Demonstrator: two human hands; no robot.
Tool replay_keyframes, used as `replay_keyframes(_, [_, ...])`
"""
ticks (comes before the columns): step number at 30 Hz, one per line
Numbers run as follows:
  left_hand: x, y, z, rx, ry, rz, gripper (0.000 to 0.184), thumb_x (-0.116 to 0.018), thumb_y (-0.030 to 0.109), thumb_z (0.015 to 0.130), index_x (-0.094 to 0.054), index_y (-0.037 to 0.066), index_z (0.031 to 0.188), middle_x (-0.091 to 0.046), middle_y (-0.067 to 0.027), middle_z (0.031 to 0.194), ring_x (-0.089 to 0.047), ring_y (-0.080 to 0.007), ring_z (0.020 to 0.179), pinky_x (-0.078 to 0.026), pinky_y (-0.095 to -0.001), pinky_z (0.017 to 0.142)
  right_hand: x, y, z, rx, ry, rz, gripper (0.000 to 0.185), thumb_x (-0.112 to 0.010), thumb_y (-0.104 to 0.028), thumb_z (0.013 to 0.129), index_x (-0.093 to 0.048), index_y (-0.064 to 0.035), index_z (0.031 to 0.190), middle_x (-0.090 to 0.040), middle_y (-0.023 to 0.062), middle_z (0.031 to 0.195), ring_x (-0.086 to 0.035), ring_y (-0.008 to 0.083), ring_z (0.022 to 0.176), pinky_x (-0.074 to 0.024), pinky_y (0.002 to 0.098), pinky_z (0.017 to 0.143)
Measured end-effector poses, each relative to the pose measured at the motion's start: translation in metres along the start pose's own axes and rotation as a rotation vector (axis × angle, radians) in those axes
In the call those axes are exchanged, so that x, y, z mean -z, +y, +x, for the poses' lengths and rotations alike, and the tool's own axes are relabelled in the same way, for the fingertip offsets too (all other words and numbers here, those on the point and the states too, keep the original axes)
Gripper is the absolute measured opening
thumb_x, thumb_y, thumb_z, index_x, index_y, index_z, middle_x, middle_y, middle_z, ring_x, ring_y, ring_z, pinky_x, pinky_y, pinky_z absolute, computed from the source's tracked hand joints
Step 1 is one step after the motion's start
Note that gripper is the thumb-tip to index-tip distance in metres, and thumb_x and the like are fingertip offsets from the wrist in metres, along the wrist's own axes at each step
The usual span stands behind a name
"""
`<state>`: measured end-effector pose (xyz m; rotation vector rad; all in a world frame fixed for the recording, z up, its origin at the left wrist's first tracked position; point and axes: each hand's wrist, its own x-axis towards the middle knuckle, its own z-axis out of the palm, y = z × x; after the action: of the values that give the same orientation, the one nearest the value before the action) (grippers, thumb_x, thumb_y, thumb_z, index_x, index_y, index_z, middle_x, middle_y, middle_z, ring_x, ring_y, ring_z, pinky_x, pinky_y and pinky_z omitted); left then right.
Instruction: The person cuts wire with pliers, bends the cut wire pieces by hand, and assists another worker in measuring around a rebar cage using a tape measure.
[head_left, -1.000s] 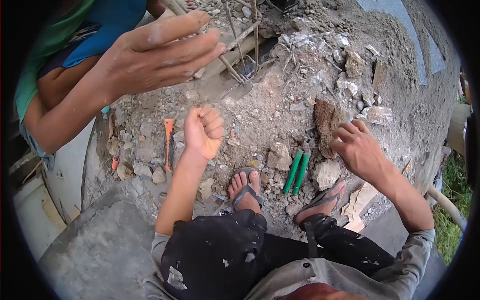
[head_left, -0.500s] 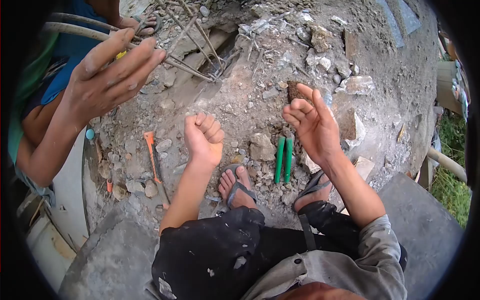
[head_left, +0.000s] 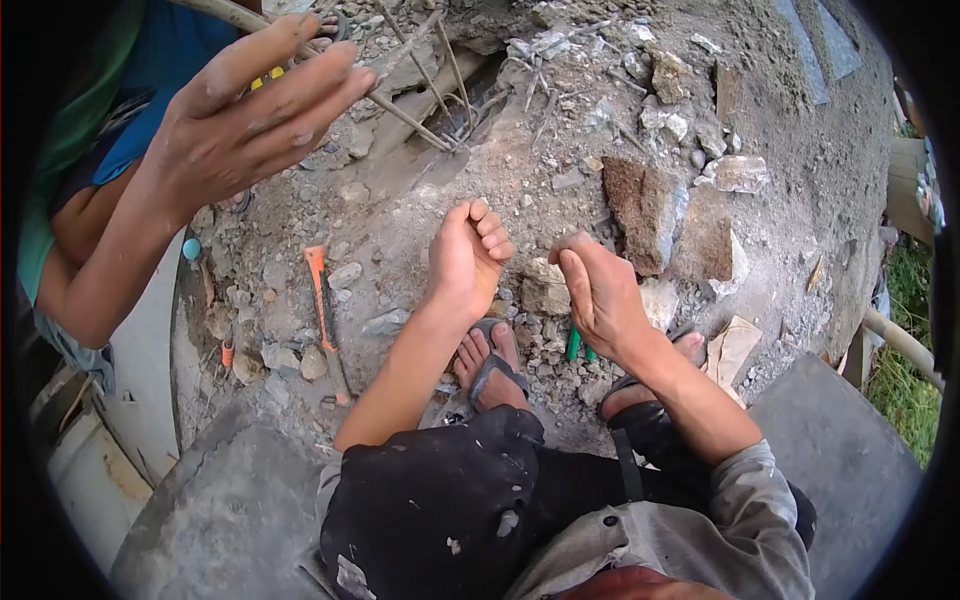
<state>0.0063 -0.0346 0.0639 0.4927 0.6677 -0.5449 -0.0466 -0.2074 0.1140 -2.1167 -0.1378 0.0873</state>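
Note:
My left hand [head_left: 468,255] is raised over the rubble with its fingers curled in, and nothing shows in it. To its right is my right hand [head_left: 608,298], back turned up, fingers bent and pressed together with nothing visible between them. The hands are close but apart. Below my right hand, two green grips [head_left: 573,343] stick out, mostly hidden behind it. A brown, rough-faced stone block [head_left: 637,215] lies beyond that hand. Left of my left forearm rests a tool with an orange-and-black handle [head_left: 320,295].
Another person's hand [head_left: 245,135] reaches in from the upper left, near a bent bar [head_left: 410,120]. Metal rods stick up by a hollow. Broken stones [head_left: 738,175] cover the ground. Grey slabs [head_left: 835,420] flank my legs, and a pipe [head_left: 900,345] juts in at right.
My left hand has moved right and its curl has loosened. My right hand has turned over, closed from open, and come down in front of the green grips. The view has shifted slightly.

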Motion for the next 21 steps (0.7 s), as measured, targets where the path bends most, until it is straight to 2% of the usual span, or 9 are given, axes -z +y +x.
replay_keyframes(3, [-0.006, -0.006, -0.003, 0.007, 0.048, 0.116, 0.023, -0.034, 0.025, 0.103, -0.046, 0.011, 0.091, -0.057, -0.0067, 0.089, -0.060, -0.0206, 0.083, -0.051, -0.0337, 0.076, -0.006, -0.003, 0.002, -0.057, -0.145, -0.160, 0.014, -0.050, -0.017, 0.097, -0.055, -0.0035, 0.095, -0.059, 0.0177, 0.079, -0.061, 0.0390, 0.068, -0.0471, 0.0474, 0.059])
replay_keyframes(7, [-0.025, -0.007, -0.009, 0.018, 0.102, 0.165, 0.024, -0.033, 0.026, 0.104, -0.047, 0.010, 0.093, -0.060, -0.0086, 0.094, -0.062, -0.0230, 0.089, -0.053, -0.0367, 0.081, -0.010, -0.001, -0.001, -0.089, -0.253, -0.200, 0.018, -0.052, -0.021, 0.096, -0.057, -0.0036, 0.094, -0.063, 0.0194, 0.079, -0.062, 0.0405, 0.068, -0.0481, 0.0494, 0.058])
replay_keyframes(10, [-0.022, -0.008, -0.008, 0.018, 0.166, 0.140, 0.022, -0.034, 0.025, 0.103, -0.047, 0.010, 0.093, -0.057, -0.0061, 0.089, -0.059, -0.0164, 0.078, -0.051, -0.0309, 0.071, -0.016, 0.002, -0.002, -0.279, -0.384, -0.115, 0.022, -0.051, -0.023, 0.097, -0.057, -0.0020, 0.092, -0.061, 0.0206, 0.075, -0.060, 0.0408, 0.067, -0.0465, 0.0492, 0.060])
replay_keyframes(12, [-0.006, -0.009, -0.003, 0.010, -0.022, -0.018, 0.020, -0.036, 0.024, 0.102, -0.047, 0.011, 0.092, -0.051, -0.0013, 0.078, -0.046, -0.0077, 0.059, -0.040, -0.0227, 0.055, -0.020, 0.006, -0.002, -0.357, -0.401, 0.077, 0.024, -0.051, -0.024, 0.097, -0.056, -0.0012, 0.092, -0.060, 0.0214, 0.072, -0.058, 0.0397, 0.066, -0.0454, 0.0484, 0.062])
replay_keyframes(14, [-0.006, -0.014, -0.002, -0.051, 0.008, 0.029, 0.019, -0.035, 0.024, 0.102, -0.047, 0.012, 0.091, -0.047, 0.0006, 0.073, -0.037, -0.0063, 0.054, -0.032, -0.0223, 0.050, -0.027, 0.009, -0.003, -0.432, -0.415, 0.270, 0.025, -0.051, -0.024, 0.097, -0.056, -0.0004, 0.091, -0.058, 0.0222, 0.069, -0.057, 0.0385, 0.065, -0.0443, 0.0477, 0.064])
replay_keyframes(15, [-0.009, -0.015, -0.003, -0.113, 0.035, 0.075, 0.019, -0.035, 0.024, 0.102, -0.046, 0.014, 0.090, -0.044, 0.0026, 0.068, -0.029, -0.0048, 0.049, -0.024, -0.0219, 0.045, -0.032, 0.010, -0.005, -0.410, -0.378, 0.273, 0.026, -0.052, -0.025, 0.096, -0.056, 0.0002, 0.090, -0.058, 0.0211, 0.070, -0.055, 0.0371, 0.065, -0.0436, 0.0462, 0.065])
replay_keyframes(17, [-0.011, -0.012, -0.004, -0.135, 0.054, 0.073, 0.019, -0.035, 0.024, 0.101, -0.046, 0.014, 0.089, -0.041, 0.0033, 0.066, -0.027, -0.0048, 0.048, -0.022, -0.0219, 0.044, -0.039, 0.006, -0.005, -0.389, -0.341, 0.277, 0.027, -0.053, -0.025, 0.096, -0.055, 0.0008, 0.090, -0.058, 0.0200, 0.071, -0.053, 0.0356, 0.065, -0.0428, 0.0448, 0.066])
replay_keyframes(18, [-0.011, -0.011, -0.005, -0.157, 0.072, 0.069, 0.019, -0.035, 0.023, 0.101, -0.046, 0.014, 0.089, -0.039, 0.0040, 0.063, -0.026, -0.0048, 0.047, -0.020, -0.0220, 0.043, -0.041, 0.001, -0.005, -0.164, -0.127, -0.007, 0.025, -0.054, -0.024, 0.095, -0.055, 0.0011, 0.091, -0.058, 0.0180, 0.072, -0.054, 0.0365, 0.065, -0.0434, 0.0449, 0.066])
replay_keyframes(21, [-0.011, -0.001, -0.008, -0.109, 0.031, 0.078, 0.019, -0.036, 0.024, 0.101, -0.048, 0.014, 0.091, -0.038, 0.0047, 0.061, -0.026, -0.0048, 0.047, -0.020, -0.0222, 0.042, -0.044, -0.003, 0.004, 0.097, 0.201, -0.295, 0.023, -0.056, -0.022, 0.095, -0.055, 0.0018, 0.095, -0.058, 0.0134, 0.074, -0.055, 0.0335, 0.065, -0.0446, 0.0431, 0.065])
